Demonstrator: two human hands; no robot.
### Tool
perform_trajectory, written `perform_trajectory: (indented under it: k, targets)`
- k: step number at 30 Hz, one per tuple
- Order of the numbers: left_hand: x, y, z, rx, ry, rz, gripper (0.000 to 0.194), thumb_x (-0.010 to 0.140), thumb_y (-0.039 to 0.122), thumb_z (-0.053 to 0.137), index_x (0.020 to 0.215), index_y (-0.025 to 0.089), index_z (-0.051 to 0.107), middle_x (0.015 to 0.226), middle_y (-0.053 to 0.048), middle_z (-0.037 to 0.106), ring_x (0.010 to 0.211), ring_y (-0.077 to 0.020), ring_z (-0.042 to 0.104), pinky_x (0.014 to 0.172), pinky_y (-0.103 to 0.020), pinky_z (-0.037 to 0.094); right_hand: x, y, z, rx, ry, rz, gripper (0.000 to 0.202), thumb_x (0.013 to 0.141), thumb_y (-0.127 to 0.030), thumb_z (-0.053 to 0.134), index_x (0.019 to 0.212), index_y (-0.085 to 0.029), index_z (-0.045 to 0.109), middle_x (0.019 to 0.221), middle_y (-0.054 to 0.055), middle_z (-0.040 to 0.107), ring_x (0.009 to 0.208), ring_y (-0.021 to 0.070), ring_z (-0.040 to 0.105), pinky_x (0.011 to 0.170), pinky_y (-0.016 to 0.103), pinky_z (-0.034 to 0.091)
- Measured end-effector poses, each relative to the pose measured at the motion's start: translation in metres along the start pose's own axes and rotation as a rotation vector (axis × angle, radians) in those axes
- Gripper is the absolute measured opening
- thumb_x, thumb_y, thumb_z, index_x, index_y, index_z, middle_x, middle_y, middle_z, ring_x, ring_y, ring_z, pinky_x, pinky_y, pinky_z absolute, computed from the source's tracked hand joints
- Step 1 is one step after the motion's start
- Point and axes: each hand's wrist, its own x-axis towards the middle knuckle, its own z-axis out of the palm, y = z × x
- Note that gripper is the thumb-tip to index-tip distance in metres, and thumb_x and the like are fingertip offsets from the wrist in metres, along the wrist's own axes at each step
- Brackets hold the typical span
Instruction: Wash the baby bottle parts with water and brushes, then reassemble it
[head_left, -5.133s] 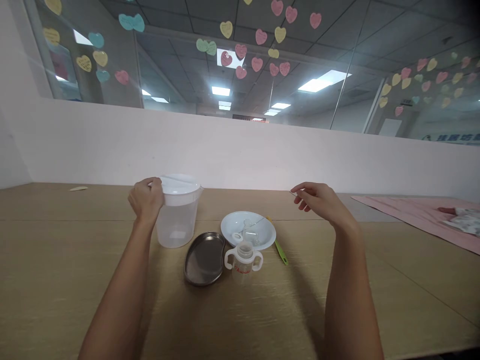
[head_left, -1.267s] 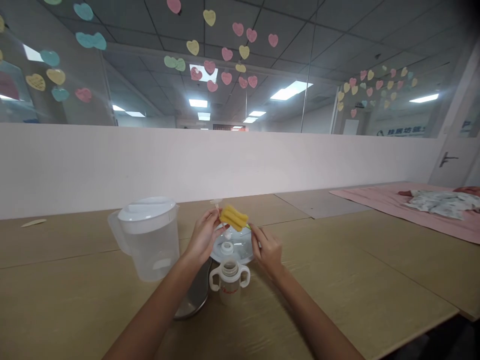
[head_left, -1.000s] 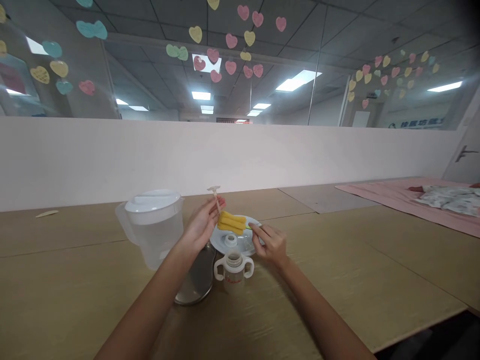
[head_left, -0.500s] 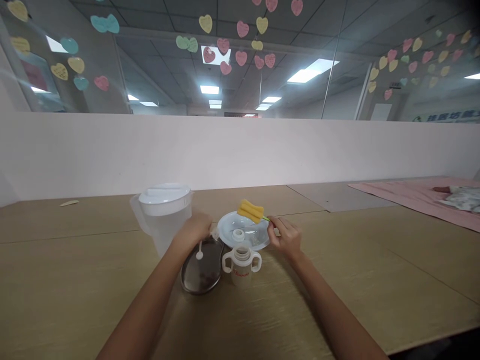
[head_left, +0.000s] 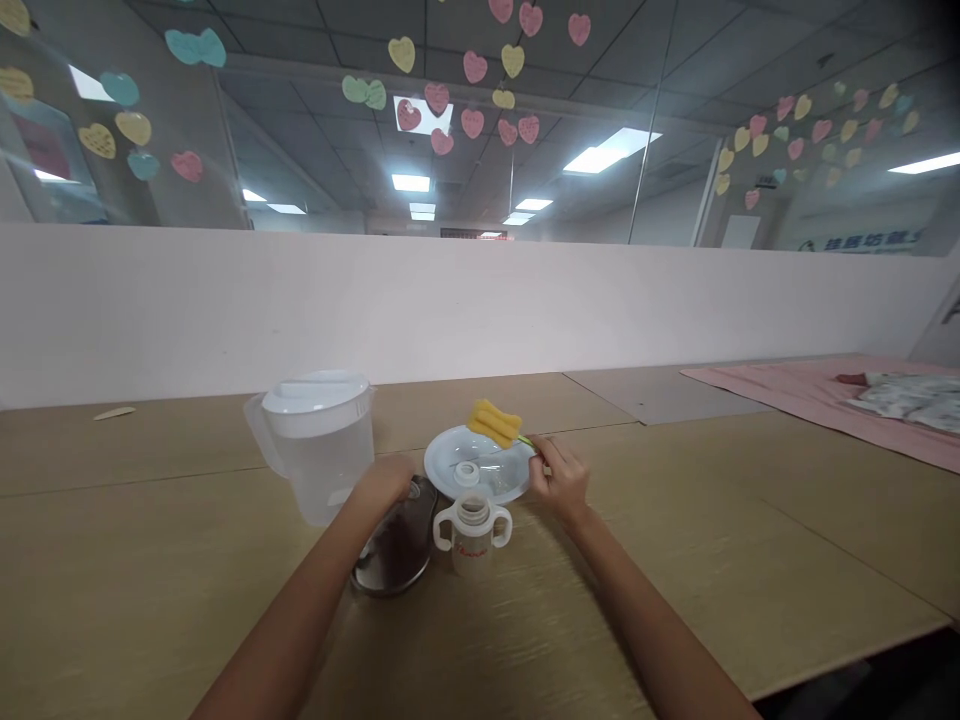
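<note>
My right hand (head_left: 561,476) pinches the thin green handle of a yellow sponge brush (head_left: 495,423), whose head is over the back of a white bowl (head_left: 442,460). In the bowl lies a small white ring-shaped part (head_left: 466,473). My left hand (head_left: 388,482) is closed at the upper end of a dark metal tray (head_left: 397,550); its fingertips are hidden, and what they hold cannot be made out. Between the hands, in front of the bowl, an open bottle with two white handles (head_left: 472,535) stands upright.
A clear pitcher with a white lid (head_left: 322,440) stands left of the bowl, close to my left hand. A pink cloth (head_left: 795,385) with a patterned fabric (head_left: 907,400) lies at the far right. A low white wall (head_left: 450,310) closes off the table's back.
My left hand has moved down slightly onto the tray, and the small white spoon-like piece that hung below it no longer shows. The whole view has shifted a little.
</note>
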Motion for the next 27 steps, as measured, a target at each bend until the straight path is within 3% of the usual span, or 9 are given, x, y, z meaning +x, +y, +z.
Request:
perform_trajectory:
  k: [4, 6, 8, 10, 13, 17, 27]
  targets:
    - [-0.009, 0.026, 0.001, 0.142, -0.054, 0.085, 0.019, 0.053, 0.018, 0.063, 0.039, 0.018, 0.050, 0.053, -0.011, 0.061, 0.074, -0.0305, 0.061, 0.077, -0.040, 0.042, -0.001, 0.000, 0.003, 0.006, 0.034, -0.006, 0.030, 0.075, -0.009, 0.039, 0.092, -0.015, 0.063, 0.078, 0.005, 0.064, 0.068, 0.0134, 0.057, 0.064, 0.023, 0.043]
    - [-0.011, 0.043, 0.003, 0.176, -0.093, 0.166, 0.006, 0.059, 0.023, 0.062, 0.057, 0.018, 0.062, 0.077, -0.014, 0.068, 0.087, -0.0295, 0.060, 0.084, -0.037, 0.040, 0.000, -0.002, 0.003, -0.006, 0.041, -0.005, 0.030, 0.076, -0.009, 0.039, 0.092, -0.015, 0.063, 0.079, 0.005, 0.064, 0.068, 0.0134, 0.057, 0.065, 0.023, 0.043]
    - [-0.013, 0.056, 0.010, 0.167, -0.188, 0.294, 0.021, 0.067, 0.030, 0.058, 0.083, 0.019, 0.067, 0.102, -0.013, 0.065, 0.099, -0.0267, 0.057, 0.089, -0.033, 0.038, 0.002, -0.003, 0.003, -0.015, 0.039, -0.004, 0.030, 0.076, -0.009, 0.038, 0.091, -0.015, 0.064, 0.078, 0.005, 0.064, 0.068, 0.0133, 0.056, 0.065, 0.023, 0.043]
    - [-0.013, 0.061, 0.019, 0.104, -0.296, 0.393, 0.033, 0.073, 0.036, 0.054, 0.100, 0.021, 0.065, 0.114, -0.010, 0.061, 0.105, -0.0243, 0.055, 0.091, -0.031, 0.037, 0.003, -0.004, 0.003, -0.021, 0.038, -0.011, 0.030, 0.075, -0.010, 0.039, 0.091, -0.015, 0.064, 0.077, 0.005, 0.063, 0.069, 0.0134, 0.056, 0.065, 0.023, 0.043]
    - [-0.011, 0.056, 0.032, -0.044, -0.378, 0.402, 0.035, 0.073, 0.042, 0.055, 0.101, 0.023, 0.065, 0.110, -0.006, 0.064, 0.099, -0.0234, 0.059, 0.084, -0.028, 0.041, 0.003, -0.003, 0.004, -0.030, 0.043, -0.025, 0.030, 0.075, -0.010, 0.039, 0.091, -0.015, 0.064, 0.075, 0.005, 0.062, 0.069, 0.0137, 0.056, 0.064, 0.023, 0.043]
    - [-0.006, 0.044, 0.041, -0.183, -0.380, 0.420, 0.032, 0.071, 0.043, 0.059, 0.096, 0.025, 0.068, 0.105, -0.004, 0.066, 0.092, -0.0221, 0.062, 0.078, -0.026, 0.044, 0.004, -0.003, 0.004, -0.027, 0.037, -0.034, 0.030, 0.076, -0.009, 0.039, 0.090, -0.015, 0.064, 0.074, 0.005, 0.062, 0.068, 0.0136, 0.056, 0.064, 0.023, 0.042]
    - [-0.003, 0.045, 0.041, -0.066, -0.492, 0.399, 0.041, 0.077, 0.046, 0.051, 0.110, 0.025, 0.062, 0.122, -0.005, 0.056, 0.112, -0.0243, 0.051, 0.094, -0.031, 0.035, 0.002, -0.002, 0.005, -0.025, 0.024, -0.047, 0.029, 0.076, -0.010, 0.040, 0.091, -0.015, 0.064, 0.075, 0.004, 0.063, 0.067, 0.0140, 0.056, 0.062, 0.024, 0.040]
